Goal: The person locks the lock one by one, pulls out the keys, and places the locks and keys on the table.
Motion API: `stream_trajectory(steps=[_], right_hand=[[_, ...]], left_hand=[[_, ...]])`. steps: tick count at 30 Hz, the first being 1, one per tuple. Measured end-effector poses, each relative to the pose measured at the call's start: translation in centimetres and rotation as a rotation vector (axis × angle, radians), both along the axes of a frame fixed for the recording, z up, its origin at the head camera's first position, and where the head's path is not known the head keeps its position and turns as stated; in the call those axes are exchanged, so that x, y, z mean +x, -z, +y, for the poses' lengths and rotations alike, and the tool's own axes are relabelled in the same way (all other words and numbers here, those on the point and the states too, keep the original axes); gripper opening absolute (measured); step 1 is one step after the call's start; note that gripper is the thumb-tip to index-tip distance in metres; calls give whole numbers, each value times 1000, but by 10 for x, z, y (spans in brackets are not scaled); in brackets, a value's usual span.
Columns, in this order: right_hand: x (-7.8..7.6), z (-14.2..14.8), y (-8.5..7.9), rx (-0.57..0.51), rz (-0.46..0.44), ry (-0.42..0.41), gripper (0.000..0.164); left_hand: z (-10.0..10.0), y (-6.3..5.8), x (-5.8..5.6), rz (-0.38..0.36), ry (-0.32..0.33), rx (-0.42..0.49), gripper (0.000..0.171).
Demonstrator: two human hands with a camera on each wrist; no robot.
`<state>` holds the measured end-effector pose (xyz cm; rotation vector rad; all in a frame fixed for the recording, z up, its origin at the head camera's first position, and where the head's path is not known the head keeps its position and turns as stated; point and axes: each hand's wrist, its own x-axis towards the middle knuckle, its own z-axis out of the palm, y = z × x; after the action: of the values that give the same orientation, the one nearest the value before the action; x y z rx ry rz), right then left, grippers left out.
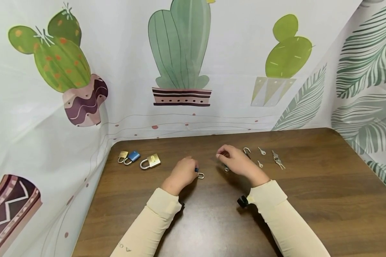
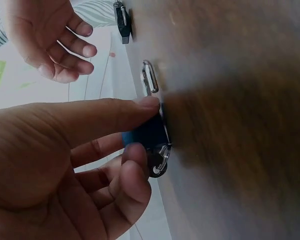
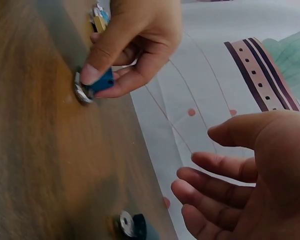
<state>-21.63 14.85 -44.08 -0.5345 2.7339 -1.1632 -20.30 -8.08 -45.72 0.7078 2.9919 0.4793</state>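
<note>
My left hand (image 1: 184, 172) grips a small blue padlock (image 2: 147, 132) by its body, thumb on one side and fingers on the other. The metal shackle (image 1: 201, 175) sticks out to the right, close over the wooden table. At the padlock's other end a key (image 2: 159, 162) with a dark round head shows between the fingers. My right hand (image 1: 234, 160) hovers to the right, holding nothing, its fingers loosely bent and spread apart in the right wrist view. Below it lies a dark item with a round metal piece (image 3: 127, 224), partly hidden in the head view.
A brass padlock (image 1: 123, 157), a blue padlock (image 1: 132, 157) and a larger brass padlock (image 1: 151, 161) lie at the table's left. Toward the right are an opened shackle (image 1: 247, 150), loose keys (image 1: 262, 151) and a bunch of keys (image 1: 277, 159). A cactus-print cloth (image 1: 128, 89) hangs behind.
</note>
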Motion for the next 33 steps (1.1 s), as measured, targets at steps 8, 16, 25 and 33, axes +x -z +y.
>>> stream_trajectory(steps=[8, 16, 25, 33], right_hand=[[7, -16, 9, -9, -32, -114, 22], [14, -22, 8, -17, -56, -179, 23], [13, -20, 8, -99, -93, -206, 15], [9, -14, 0, -139, -100, -196, 16]], left_hand=[[-1, -4, 1, -21, -2, 61, 16], [1, -16, 5, -78, -2, 159, 12], [5, -25, 9, -121, 4, 253, 8], [3, -28, 8, -282, -6, 424, 11]])
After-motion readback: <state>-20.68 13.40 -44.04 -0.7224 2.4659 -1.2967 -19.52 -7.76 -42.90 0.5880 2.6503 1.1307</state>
